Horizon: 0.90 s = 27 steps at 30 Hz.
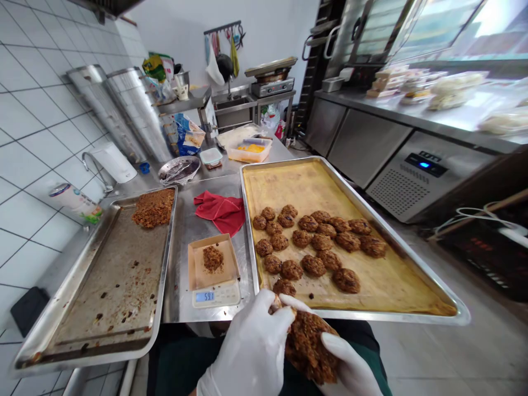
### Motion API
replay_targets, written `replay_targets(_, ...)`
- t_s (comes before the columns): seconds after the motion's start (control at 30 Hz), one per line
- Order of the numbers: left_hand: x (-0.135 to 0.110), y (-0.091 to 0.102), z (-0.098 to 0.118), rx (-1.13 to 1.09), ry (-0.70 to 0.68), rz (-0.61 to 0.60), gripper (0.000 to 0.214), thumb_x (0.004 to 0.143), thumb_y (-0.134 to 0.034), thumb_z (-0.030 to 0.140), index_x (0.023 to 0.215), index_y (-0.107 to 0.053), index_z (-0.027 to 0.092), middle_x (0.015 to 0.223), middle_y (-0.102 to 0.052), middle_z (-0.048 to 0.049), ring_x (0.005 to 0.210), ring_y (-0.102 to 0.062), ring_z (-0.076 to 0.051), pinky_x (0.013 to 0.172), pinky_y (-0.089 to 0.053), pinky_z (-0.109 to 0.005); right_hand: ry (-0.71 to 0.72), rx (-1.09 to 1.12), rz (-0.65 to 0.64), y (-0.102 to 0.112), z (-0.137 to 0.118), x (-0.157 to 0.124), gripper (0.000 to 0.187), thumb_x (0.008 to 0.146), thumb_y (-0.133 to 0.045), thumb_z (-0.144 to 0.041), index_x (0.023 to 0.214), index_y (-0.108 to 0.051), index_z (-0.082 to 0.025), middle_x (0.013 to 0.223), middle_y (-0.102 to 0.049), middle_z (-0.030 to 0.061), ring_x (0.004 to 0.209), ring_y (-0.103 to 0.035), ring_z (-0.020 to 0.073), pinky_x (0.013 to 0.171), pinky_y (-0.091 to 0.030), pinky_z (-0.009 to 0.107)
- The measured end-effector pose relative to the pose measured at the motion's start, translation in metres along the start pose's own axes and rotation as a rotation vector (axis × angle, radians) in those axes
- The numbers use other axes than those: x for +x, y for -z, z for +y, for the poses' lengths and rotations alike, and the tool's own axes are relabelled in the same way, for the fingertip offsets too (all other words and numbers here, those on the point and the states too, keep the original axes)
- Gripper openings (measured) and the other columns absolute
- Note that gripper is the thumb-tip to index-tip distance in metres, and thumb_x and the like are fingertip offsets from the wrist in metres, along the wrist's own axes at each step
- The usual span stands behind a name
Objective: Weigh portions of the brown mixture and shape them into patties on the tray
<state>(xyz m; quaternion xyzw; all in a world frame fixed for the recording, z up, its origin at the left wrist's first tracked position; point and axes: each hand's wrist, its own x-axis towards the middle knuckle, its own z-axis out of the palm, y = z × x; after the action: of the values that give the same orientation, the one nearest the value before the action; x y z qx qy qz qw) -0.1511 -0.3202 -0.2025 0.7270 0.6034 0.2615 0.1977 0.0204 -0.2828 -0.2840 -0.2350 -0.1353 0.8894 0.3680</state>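
Note:
A large lump of brown, grainy dough point(311, 346) is between my gloved hands, in front of my lap. My right hand point(355, 360) cups it from the right, the thumb lying on top. Fingers bent, my left hand point(253, 338) grips its upper left end; the fingertips are partly hidden. Just beyond, many rounded pieces of the same dough point(313, 265) lie on a paper-lined baking tray point(284, 176). A small kitchen scale point(231, 294) reading about 591 carries a cardboard tray point(193, 269) with a little mound of dough point(213, 258).
On the left, a metal tray point(107, 286) holds a slab of dough point(153, 208). A red cloth point(220, 212) lies between the trays. Behind it are a foil-covered bowl point(179, 169), a lidded box point(211, 158) and a plastic tub point(249, 151). A steel counter point(371, 113) runs along the right.

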Motion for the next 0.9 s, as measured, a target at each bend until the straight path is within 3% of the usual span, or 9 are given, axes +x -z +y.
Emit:
replay_targets(0.1,0.0,-0.001,-0.001,-0.005,-0.011,0.057,0.035,0.093,-0.048,0.011,0.121,-0.057,0.031,0.108,-0.064,-0.0034,0.1,-0.064,-0.022,0.09,-0.057,-0.04,0.033,-0.035,0.084,0.0,0.005,0.001,0.047,0.076,-0.066,-0.036,0.123,-0.071,-0.03,0.128,-0.072,0.0056,0.134,-0.054,0.0344,0.117,-0.035,0.05)
replay_targets(0.2,-0.001,-0.001,-0.003,-0.065,0.032,0.102,0.022,0.093,-0.05,0.011,0.103,-0.061,0.027,0.11,-0.064,-0.0031,0.103,-0.064,-0.02,0.094,-0.056,-0.036,0.045,-0.035,0.105,0.002,0.007,0.003,0.046,0.076,-0.067,-0.039,0.122,-0.071,-0.033,0.127,-0.073,0.0053,0.132,-0.055,0.0347,0.117,-0.035,0.051)
replay_targets(0.3,-0.002,-0.002,-0.004,-0.098,0.021,0.076,0.029,0.091,-0.049,0.007,0.106,-0.063,0.027,0.117,-0.063,-0.0047,0.107,-0.063,-0.019,0.095,-0.056,-0.034,0.051,-0.033,0.082,0.003,0.006,0.003,0.044,0.078,-0.066,-0.036,0.121,-0.072,-0.031,0.128,-0.072,0.0056,0.132,-0.056,0.0335,0.117,-0.034,0.049)
replay_targets(0.4,-0.004,-0.004,-0.006,-0.108,0.005,0.125,0.036,0.089,-0.052,0.007,0.115,-0.063,0.03,0.112,-0.066,-0.0029,0.104,-0.065,-0.02,0.094,-0.056,-0.036,0.097,-0.055,0.04,-0.001,0.003,0.002,0.042,0.079,-0.066,-0.034,0.12,-0.072,-0.028,0.13,-0.071,0.0066,0.13,-0.056,0.0332,0.117,-0.034,0.048)
replay_targets(0.57,-0.006,-0.004,-0.007,-0.127,0.107,0.231,0.027,0.086,-0.06,0.009,0.103,-0.067,0.029,0.102,-0.07,-0.0007,0.095,-0.068,-0.019,0.085,-0.057,-0.032,0.129,-0.129,-0.054,-0.02,-0.002,-0.001,0.045,0.079,-0.068,-0.033,0.124,-0.07,-0.026,0.129,-0.071,0.008,0.123,-0.061,0.0331,0.112,-0.04,0.048)
replay_targets(0.77,-0.005,0.003,-0.01,-0.074,0.043,0.301,0.026,0.086,-0.059,0.01,0.102,-0.069,0.027,0.105,-0.07,-0.0019,0.099,-0.068,-0.018,0.09,-0.055,-0.029,0.155,-0.213,-0.126,-0.031,-0.006,-0.003,0.045,0.079,-0.07,-0.036,0.122,-0.07,-0.023,0.124,-0.072,0.0095,0.118,-0.063,0.0328,0.109,-0.042,0.047)
replay_targets(0.9,-0.001,0.005,-0.009,-0.038,0.017,0.271,0.024,0.088,-0.054,0.009,0.097,-0.07,0.026,0.092,-0.068,-0.0016,0.086,-0.067,-0.016,0.08,-0.054,-0.027,0.158,-0.221,-0.136,-0.031,-0.004,-0.004,0.044,0.079,-0.071,-0.033,0.122,-0.07,-0.024,0.124,-0.072,0.0088,0.117,-0.063,0.0316,0.109,-0.042,0.047)
